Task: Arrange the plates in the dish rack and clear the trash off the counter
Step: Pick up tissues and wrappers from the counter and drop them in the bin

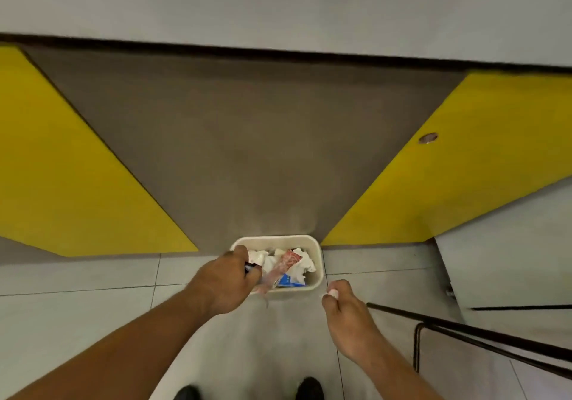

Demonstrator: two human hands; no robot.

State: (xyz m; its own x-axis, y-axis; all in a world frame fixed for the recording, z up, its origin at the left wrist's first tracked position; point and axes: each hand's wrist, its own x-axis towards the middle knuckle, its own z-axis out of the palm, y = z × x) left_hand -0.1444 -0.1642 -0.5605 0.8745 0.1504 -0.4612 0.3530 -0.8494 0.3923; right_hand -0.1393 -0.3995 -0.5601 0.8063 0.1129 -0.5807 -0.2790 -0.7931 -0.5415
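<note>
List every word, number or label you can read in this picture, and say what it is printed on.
No text is readable.
Blue carton in the bin: white marks, too blurred.
Red-and-white wrapper in the left hand: print too blurred.
White scrap in the right hand: no print visible.

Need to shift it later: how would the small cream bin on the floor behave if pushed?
The cream bin looks like thin plastic holding mostly crumpled tissue, so it is probably light. It stands on smooth tiles, so a push would likely slide it rather than tip it. Its height is hard to judge from above.
</note>
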